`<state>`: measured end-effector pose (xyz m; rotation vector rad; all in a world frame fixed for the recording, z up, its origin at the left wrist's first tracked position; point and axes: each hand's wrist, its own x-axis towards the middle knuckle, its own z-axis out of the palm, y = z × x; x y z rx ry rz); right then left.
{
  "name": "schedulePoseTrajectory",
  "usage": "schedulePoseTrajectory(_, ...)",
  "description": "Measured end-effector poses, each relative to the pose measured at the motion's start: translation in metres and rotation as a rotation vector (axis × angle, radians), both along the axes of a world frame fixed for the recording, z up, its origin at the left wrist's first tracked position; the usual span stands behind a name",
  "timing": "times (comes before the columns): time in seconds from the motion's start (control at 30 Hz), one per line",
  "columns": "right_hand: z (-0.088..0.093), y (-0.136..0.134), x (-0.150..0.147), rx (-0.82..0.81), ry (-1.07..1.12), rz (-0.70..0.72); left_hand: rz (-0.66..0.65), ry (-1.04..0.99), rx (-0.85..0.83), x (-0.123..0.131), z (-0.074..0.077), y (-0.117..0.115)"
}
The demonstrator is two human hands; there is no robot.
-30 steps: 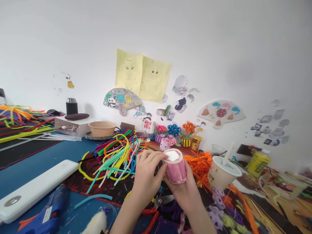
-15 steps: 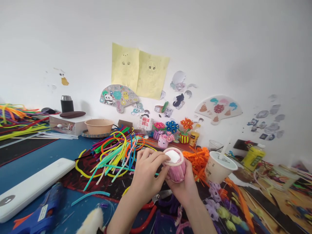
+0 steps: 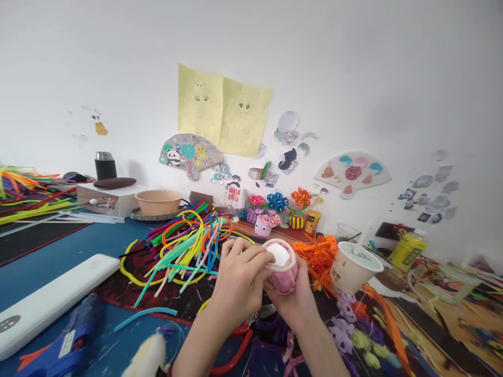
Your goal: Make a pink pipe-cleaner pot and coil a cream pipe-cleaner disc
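Observation:
A small pink pot (image 3: 284, 276), covered in fuzzy pipe cleaners with a pale rim and a white inside, is held up above the table and tilted toward me. My right hand (image 3: 296, 303) wraps its underside and right side. On the left, my left hand (image 3: 241, 272) grips the rim, its fingertips at the edge of the white opening; the thumb lies by the pot's side. Behind my left hand lies a heap of coloured pipe cleaners (image 3: 188, 251). Just right of the pot is a pile of orange pipe-cleaner pieces (image 3: 320, 259).
A paper cup (image 3: 349, 275) with a straw stands at right. Small pipe-cleaner flower pots (image 3: 262, 226) line the wall. At left lie a long white device (image 3: 58, 298) and a blue glue gun (image 3: 66, 343). Purple flower pieces (image 3: 341, 335) sit near my right forearm.
The camera view has shifted slightly. The pot tilts a little differently, and my left fingers have moved slightly along its rim. Both hands keep hold of it.

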<state>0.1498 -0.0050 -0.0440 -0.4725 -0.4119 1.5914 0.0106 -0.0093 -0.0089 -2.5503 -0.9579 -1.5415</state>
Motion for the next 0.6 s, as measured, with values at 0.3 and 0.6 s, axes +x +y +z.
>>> schedulePoseTrajectory(0.3,0.007,-0.001,-0.002,-0.036,0.047,0.013,0.051,-0.025,0.047,0.001,0.000,-0.002)
schedulePoseTrajectory(0.6,0.012,-0.001,-0.005,-0.053,0.064,-0.013,0.049,-0.047,0.103,0.000,0.002,-0.002)
